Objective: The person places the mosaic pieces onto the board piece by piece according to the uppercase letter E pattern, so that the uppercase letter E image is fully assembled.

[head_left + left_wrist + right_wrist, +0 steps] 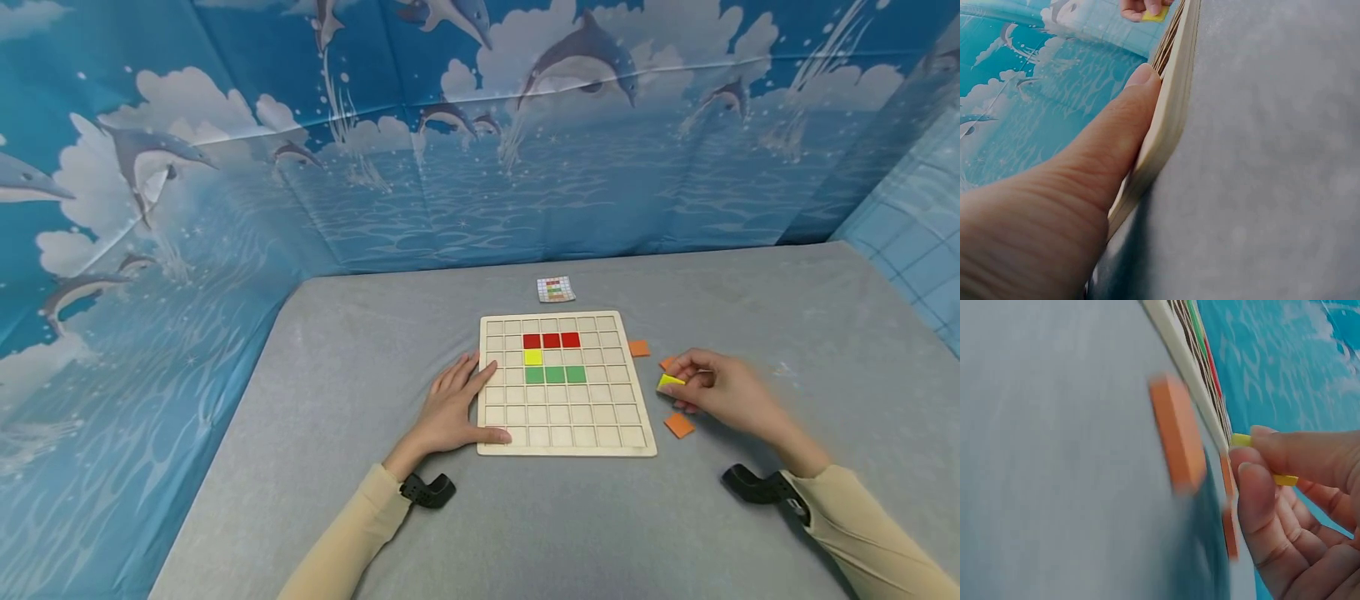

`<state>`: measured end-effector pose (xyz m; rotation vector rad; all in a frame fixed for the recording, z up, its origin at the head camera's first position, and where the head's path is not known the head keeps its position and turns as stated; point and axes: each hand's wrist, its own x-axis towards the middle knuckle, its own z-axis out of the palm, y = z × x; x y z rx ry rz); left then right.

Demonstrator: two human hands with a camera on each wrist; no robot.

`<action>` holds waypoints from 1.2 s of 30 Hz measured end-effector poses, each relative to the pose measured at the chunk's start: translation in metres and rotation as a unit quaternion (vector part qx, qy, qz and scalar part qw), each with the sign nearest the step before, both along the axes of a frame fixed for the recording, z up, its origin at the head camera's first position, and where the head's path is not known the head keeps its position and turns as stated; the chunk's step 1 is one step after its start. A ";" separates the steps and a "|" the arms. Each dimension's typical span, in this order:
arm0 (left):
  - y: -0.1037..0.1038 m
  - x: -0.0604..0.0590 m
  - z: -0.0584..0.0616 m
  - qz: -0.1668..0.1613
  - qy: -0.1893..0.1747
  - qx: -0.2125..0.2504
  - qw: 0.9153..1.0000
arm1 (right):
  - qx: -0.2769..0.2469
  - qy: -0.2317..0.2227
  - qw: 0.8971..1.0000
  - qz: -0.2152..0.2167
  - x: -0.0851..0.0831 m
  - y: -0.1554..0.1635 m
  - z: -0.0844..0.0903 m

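Right of the wooden grid board my right hand pinches a yellow tile just above the grey surface. My left hand, fingers spread flat, steadies the board's edge. Next, I judge, comes carrying it to an empty cell.

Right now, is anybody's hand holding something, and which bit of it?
The right hand pinches a yellow tile by its edges. The left hand holds nothing, resting flat against the wooden board.

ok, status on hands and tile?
Left hand flat, steadying board at its left edge. Right hand pinches yellow tile, right of board. Orange tiles loose nearby; nothing blocking.
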<state>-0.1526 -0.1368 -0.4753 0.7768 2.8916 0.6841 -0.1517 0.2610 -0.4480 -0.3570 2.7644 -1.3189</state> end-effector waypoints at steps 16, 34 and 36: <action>-0.001 0.000 -0.001 -0.003 0.002 0.008 1.000 | -0.074 -0.033 0.989 0.127 -0.017 -0.100 0.002; -0.001 -0.001 0.000 0.005 -0.002 0.002 1.000 | -0.026 0.057 0.988 0.139 -0.022 -0.147 0.001; -0.001 -0.001 -0.001 0.004 -0.003 0.001 1.000 | -0.021 0.059 0.988 0.140 -0.023 -0.147 0.000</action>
